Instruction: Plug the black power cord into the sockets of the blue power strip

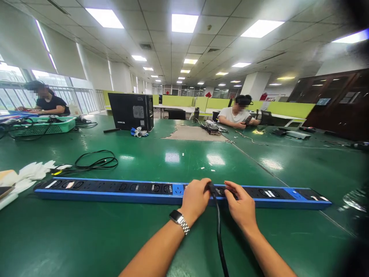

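Observation:
A long power strip [115,198] with a blue casing and black socket panels lies across the table in front of me. My left hand [196,198], with a watch on its wrist, is closed on a black power plug [212,188] at a socket right of the strip's middle. From the plug a thick black cord [219,238] runs down toward me. Whether the plug is fully seated cannot be seen. Just right of it, my right hand [241,206] rests at the strip, thumb and forefinger apart, holding nothing I can see.
On the green table [86,234] lie a coiled black cable [96,159], white gloves [31,175] and a green basket [46,127]. A black computer case [129,111] stands behind, beside blue-and-white gloves [139,132]. Two people sit farther off, one on each side.

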Demonstrator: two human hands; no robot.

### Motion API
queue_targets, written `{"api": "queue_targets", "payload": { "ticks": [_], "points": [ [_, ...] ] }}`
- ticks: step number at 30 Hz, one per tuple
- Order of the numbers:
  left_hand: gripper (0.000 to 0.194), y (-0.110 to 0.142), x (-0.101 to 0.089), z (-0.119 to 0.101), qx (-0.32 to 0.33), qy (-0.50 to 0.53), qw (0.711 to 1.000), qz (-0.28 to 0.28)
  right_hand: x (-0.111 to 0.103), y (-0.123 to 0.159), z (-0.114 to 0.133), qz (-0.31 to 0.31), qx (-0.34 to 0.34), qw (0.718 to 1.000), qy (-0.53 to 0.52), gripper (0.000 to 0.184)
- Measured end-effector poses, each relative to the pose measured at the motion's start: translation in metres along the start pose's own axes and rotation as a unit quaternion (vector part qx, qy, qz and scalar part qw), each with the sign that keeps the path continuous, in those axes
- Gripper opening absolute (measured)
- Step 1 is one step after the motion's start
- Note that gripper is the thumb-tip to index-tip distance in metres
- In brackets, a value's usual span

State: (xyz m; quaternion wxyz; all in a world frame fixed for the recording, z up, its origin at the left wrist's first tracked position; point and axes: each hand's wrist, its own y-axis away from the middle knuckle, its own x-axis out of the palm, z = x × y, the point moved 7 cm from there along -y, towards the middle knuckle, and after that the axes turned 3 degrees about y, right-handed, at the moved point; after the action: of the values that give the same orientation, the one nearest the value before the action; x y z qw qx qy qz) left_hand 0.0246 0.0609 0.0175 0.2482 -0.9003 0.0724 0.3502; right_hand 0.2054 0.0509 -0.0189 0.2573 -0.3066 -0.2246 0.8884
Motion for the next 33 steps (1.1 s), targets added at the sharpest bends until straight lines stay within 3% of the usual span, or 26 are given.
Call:
{"api": "queue_targets", "payload": {
  "ticks": [3, 6, 9, 11, 13, 15, 17, 19, 20, 22, 25, 27, 29, 33],
  "points": [
    [0.032, -0.006, 0.015, -0.005, 0.0, -0.033, 0.999, 0.024, 0.003, 0.001, 0.014, 0.029, -0.048, 0.998, -0.007, 0.03],
    [0.031, -0.01, 0.021, -0.009, 0.011, -0.068, 0.996, 0.05, 0.01, 0.003, 0.032, 0.107, -0.13, 0.986, -0.012, 0.04],
    [0.031, -0.009, 0.021, -0.012, 0.015, -0.086, 0.994, 0.067, 0.02, 0.007, 0.04, 0.18, -0.19, 0.965, 0.011, 0.054],
    [0.044, -0.004, 0.014, -0.014, 0.036, -0.092, 0.993, 0.068, 0.024, 0.007, 0.038, 0.188, -0.202, 0.961, 0.033, 0.051],
    [0.067, 0.007, -0.005, -0.01, 0.073, -0.101, 0.99, 0.059, 0.024, 0.005, 0.037, 0.174, -0.208, 0.961, 0.049, 0.042],
    [0.081, 0.023, -0.038, 0.007, 0.087, -0.127, 0.987, 0.036, 0.017, 0.0, 0.042, 0.127, -0.215, 0.967, 0.054, 0.036],
    [0.081, 0.041, -0.082, 0.042, 0.031, -0.189, 0.981, 0.009, 0.006, -0.006, 0.057, 0.046, -0.205, 0.976, 0.053, 0.035],
    [0.088, 0.061, -0.128, 0.089, -0.079, -0.268, 0.96, -0.011, 0.007, -0.006, 0.082, -0.015, -0.198, 0.979, 0.044, 0.035],
    [0.087, 0.071, -0.145, 0.111, -0.125, -0.296, 0.947, -0.003, 0.016, -0.004, 0.099, -0.016, -0.201, 0.979, 0.036, 0.034],
    [0.078, 0.087, -0.168, 0.139, -0.163, -0.316, 0.935, 0.008, 0.054, 0.009, 0.139, 0.064, -0.224, 0.972, 0.014, 0.032],
    [0.066, 0.097, -0.177, 0.151, -0.141, -0.313, 0.939, -0.008, 0.124, 0.036, 0.187, 0.188, -0.207, 0.959, 0.038, 0.029],
    [0.064, 0.098, -0.174, 0.149, -0.13, -0.311, 0.941, -0.019, 0.157, 0.051, 0.209, 0.228, -0.189, 0.952, 0.076, 0.03],
    [0.064, 0.097, -0.172, 0.147, -0.131, -0.309, 0.942, -0.019, 0.174, 0.059, 0.221, 0.242, -0.188, 0.944, 0.118, 0.029],
    [0.063, 0.096, -0.174, 0.148, -0.138, -0.285, 0.948, -0.019, 0.18, 0.063, 0.228, 0.245, -0.234, 0.926, 0.165, 0.019]
  ]
}}
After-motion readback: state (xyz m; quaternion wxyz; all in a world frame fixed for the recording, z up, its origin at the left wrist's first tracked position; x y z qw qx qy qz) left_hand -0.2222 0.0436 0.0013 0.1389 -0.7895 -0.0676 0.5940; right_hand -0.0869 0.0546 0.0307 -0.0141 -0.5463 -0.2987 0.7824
